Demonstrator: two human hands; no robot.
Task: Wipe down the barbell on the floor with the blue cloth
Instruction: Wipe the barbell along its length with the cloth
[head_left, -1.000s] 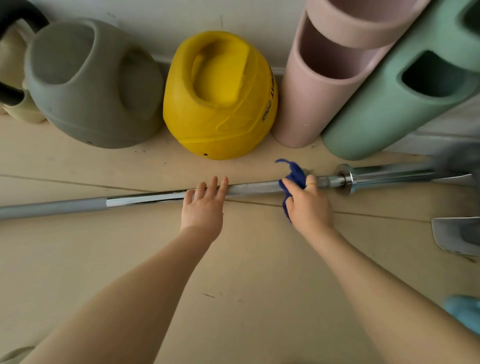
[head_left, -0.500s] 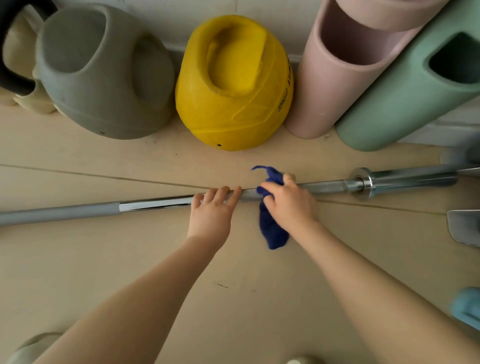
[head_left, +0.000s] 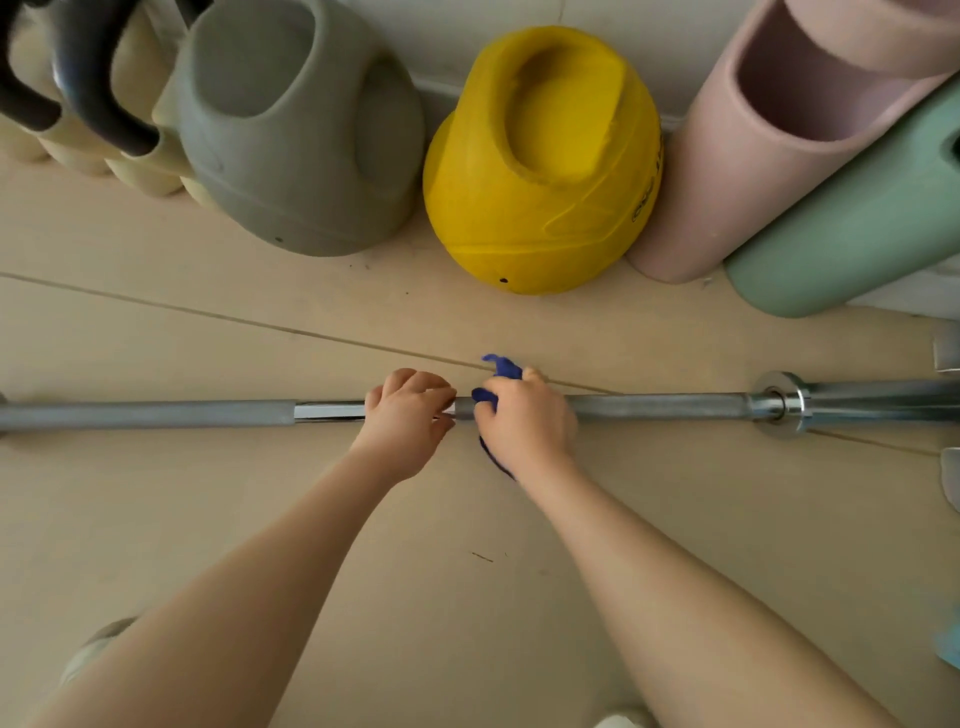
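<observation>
A steel barbell lies left to right across the beige floor, its collar and sleeve at the right. My left hand is curled around the shaft near its middle. Right beside it, almost touching, my right hand grips the shaft through the blue cloth. Blue cloth sticks out above my fingers and below my wrist; the rest is hidden under the hand.
Against the far wall stand a grey kettlebell, a yellow one, cream ones with black handles, a pink cylinder and a green one. Metal pieces lie at the right edge.
My right hand has slid the blue cloth leftward along the shaft until it is next to my left hand. My left hand's fingers, flat on the bar before, now wrap around it.
</observation>
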